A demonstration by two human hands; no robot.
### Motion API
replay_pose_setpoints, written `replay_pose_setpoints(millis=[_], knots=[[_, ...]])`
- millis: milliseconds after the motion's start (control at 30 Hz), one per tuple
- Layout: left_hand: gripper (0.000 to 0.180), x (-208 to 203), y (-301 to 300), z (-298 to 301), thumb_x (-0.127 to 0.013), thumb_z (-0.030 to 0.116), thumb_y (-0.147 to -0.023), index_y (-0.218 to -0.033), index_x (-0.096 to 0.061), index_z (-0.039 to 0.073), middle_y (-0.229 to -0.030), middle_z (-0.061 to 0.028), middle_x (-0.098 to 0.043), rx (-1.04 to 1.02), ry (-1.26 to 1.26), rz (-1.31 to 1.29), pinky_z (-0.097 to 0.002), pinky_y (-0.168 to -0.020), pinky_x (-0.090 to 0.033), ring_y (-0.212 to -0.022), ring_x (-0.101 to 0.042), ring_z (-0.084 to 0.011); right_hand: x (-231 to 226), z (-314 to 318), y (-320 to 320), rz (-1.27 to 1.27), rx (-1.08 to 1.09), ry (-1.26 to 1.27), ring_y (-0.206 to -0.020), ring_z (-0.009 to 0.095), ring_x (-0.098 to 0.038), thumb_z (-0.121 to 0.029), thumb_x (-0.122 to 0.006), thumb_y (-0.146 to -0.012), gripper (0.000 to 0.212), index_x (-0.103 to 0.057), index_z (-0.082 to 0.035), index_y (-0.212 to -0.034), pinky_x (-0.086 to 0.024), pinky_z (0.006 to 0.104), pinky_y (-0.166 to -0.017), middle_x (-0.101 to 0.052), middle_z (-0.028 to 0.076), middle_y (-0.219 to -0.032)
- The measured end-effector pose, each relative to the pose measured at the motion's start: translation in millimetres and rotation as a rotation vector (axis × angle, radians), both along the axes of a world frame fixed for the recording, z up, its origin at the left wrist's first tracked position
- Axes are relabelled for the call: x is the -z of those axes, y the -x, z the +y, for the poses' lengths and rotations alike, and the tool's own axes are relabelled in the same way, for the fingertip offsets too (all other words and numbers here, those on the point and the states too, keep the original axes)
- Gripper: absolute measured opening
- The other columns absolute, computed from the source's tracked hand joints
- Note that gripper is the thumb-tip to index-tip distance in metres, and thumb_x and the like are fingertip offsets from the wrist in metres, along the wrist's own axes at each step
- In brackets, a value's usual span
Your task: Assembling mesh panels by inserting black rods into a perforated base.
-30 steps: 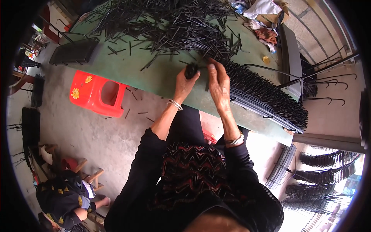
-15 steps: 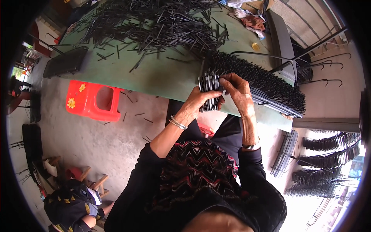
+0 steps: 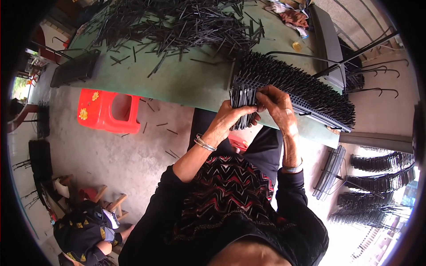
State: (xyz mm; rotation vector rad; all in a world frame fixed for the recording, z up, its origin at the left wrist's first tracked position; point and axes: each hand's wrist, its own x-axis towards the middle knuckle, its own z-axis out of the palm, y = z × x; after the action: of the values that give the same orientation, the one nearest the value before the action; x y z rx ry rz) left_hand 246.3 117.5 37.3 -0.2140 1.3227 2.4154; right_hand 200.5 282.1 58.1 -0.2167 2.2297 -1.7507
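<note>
A bundle of thin black sticks (image 3: 242, 98) stands upright in the grip of my left hand (image 3: 227, 116), whose thumb lies across its front. At the bundle's right side, my right hand (image 3: 278, 104) has its thumb and index finger pinched together; what they hold, if anything, is too small to make out. Just beyond both hands is a long perforated rack (image 3: 306, 111) packed with upright black sticks (image 3: 288, 80). Its near left end has a bare strip of holes close to the bundle.
Loose black sticks (image 3: 186, 26) heap across the green table (image 3: 177, 80). A red plastic stool (image 3: 100, 117) stands on the floor at left. Filled racks (image 3: 377, 164) hang at lower right, below metal hooks (image 3: 377, 71). Another person (image 3: 86, 230) sits at lower left.
The view has shifted slightly. My left hand keeps hold of the bundle, and my right hand stays pinched at its right side, with only small finger movement.
</note>
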Motion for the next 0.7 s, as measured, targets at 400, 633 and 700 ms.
replay_pose_setpoints(millis=[400, 633, 700], knots=[[0.016, 19.0, -3.4, -3.5, -0.066, 0.009, -0.083, -0.096, -0.066, 0.0, -0.079, -0.0089, -0.069, -0.136, 0.017, -0.083, -0.0264, -0.061, -0.054, -0.066, -0.067, -0.0163, -2.9, -7.8, 4.6, -0.046, -0.096, 0.02, -0.068, 0.013, -0.065, -0.007, -0.058, -0.091, 0.015, -0.06, 0.006, -0.098, -0.052, 0.0257, -0.068, -0.065, 0.01, -0.079], [0.015, 27.1, -7.4, -7.7, -0.067, 0.009, -0.081, -0.092, -0.066, -0.001, -0.077, -0.0079, -0.068, -0.196, 0.075, -0.163, -0.0275, -0.06, -0.053, -0.066, -0.066, -0.0149, -2.8, -8.8, 4.9, -0.064, -0.123, -0.03, -0.068, 0.015, -0.066, -0.006, -0.057, -0.091, 0.012, -0.059, 0.006, -0.096, -0.053, 0.0269, -0.067, -0.066, 0.011, -0.08], [0.016, 34.7, -7.1, -9.7, -0.067, 0.009, -0.081, -0.093, -0.065, -0.002, -0.079, -0.0087, -0.068, -0.254, -0.004, -0.177, -0.0278, -0.061, -0.053, -0.068, -0.066, -0.0155, -11.1, -8.9, 2.7, -0.001, -0.108, -0.106, -0.069, 0.016, -0.067, -0.005, -0.057, -0.091, 0.012, -0.059, 0.005, -0.097, -0.053, 0.0273, -0.068, -0.066, 0.01, -0.081]])
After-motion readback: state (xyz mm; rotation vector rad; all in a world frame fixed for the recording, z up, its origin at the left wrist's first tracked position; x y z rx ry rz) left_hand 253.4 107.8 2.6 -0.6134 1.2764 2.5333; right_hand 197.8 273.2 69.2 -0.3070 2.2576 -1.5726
